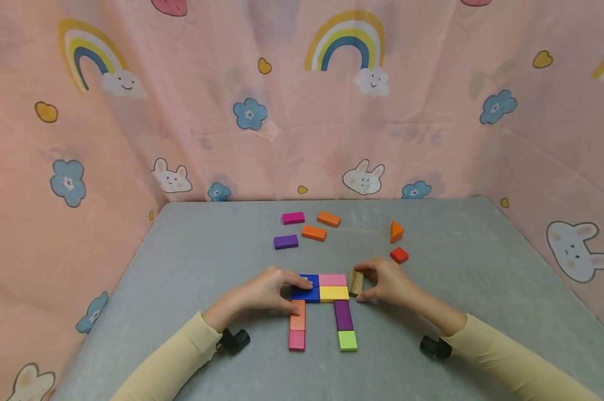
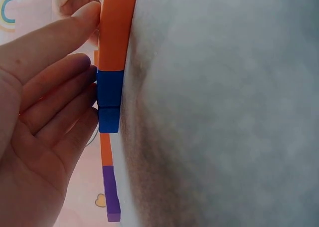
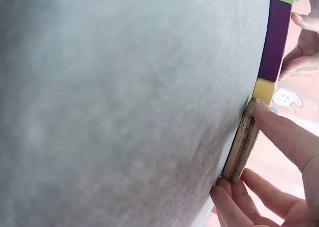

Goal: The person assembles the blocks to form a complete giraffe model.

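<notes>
Flat coloured blocks form a connected figure on the grey table. My left hand (image 1: 268, 289) rests over its left side, fingers on the two blue blocks (image 1: 300, 296) and thumb at the light orange block (image 1: 298, 322). Beside the blue ones lie a pink block (image 1: 333, 280) and a yellow block (image 1: 334, 293). At the right end, my right hand (image 1: 388, 283) pinches a bare wooden block (image 3: 241, 148) between thumb and fingers, its thumb end close against the yellow block. Below hang a purple block (image 1: 343, 316) with a green block (image 1: 348, 341), and a rose block (image 1: 296, 340) under the orange.
Farther back on the table (image 1: 206, 234) lie a magenta block (image 1: 293, 218), two orange blocks (image 1: 314, 233) and a violet block (image 1: 286, 241). An orange triangular block (image 1: 396, 231) and a red block (image 1: 399, 255) sit at the back right. A pink patterned curtain (image 1: 302, 150) surrounds the table.
</notes>
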Demonstrator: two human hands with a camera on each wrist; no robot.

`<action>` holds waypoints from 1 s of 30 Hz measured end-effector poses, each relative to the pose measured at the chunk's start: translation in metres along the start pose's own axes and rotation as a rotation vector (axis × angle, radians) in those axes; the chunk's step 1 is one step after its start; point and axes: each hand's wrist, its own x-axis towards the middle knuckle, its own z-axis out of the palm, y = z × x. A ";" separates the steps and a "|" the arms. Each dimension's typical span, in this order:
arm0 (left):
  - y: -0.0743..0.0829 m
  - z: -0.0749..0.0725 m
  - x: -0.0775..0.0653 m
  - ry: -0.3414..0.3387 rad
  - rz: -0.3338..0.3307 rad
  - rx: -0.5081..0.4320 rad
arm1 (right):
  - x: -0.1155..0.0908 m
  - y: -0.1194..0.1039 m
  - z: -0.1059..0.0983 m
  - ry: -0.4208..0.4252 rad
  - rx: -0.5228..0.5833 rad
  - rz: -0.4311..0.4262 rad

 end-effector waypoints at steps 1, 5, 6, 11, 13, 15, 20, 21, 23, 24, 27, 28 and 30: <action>0.000 0.000 0.000 0.001 -0.003 -0.002 | 0.000 0.000 0.000 0.000 0.002 0.000; 0.000 -0.001 -0.001 0.005 -0.011 -0.008 | 0.001 0.000 -0.001 -0.008 0.009 -0.005; 0.000 -0.001 -0.001 0.006 -0.011 -0.005 | 0.002 0.000 -0.001 -0.010 0.013 -0.004; 0.000 -0.001 -0.001 0.009 -0.005 0.012 | 0.003 0.000 -0.001 -0.021 0.028 -0.002; 0.000 -0.002 -0.001 0.009 -0.005 0.011 | 0.004 0.000 -0.001 -0.022 0.027 -0.005; 0.000 -0.002 -0.001 0.011 -0.004 0.007 | 0.004 0.001 -0.003 -0.025 0.031 -0.016; 0.000 -0.002 0.000 0.010 0.001 0.019 | 0.006 0.006 -0.010 -0.046 0.094 -0.008; 0.000 -0.002 0.000 0.008 0.000 0.019 | 0.008 0.007 -0.013 -0.046 0.104 -0.002; -0.001 -0.001 0.000 0.003 -0.002 0.016 | 0.015 0.009 -0.020 -0.038 0.111 0.009; -0.001 -0.001 0.000 0.001 -0.007 0.013 | 0.020 0.011 -0.024 -0.028 0.116 0.013; -0.001 0.000 0.000 -0.003 -0.012 0.007 | 0.037 0.017 -0.035 -0.003 0.142 0.018; -0.001 0.000 0.000 -0.003 -0.012 0.008 | 0.044 0.021 -0.038 0.006 0.153 0.017; -0.001 0.001 0.000 -0.004 -0.009 0.011 | 0.059 0.028 -0.044 0.018 0.173 0.017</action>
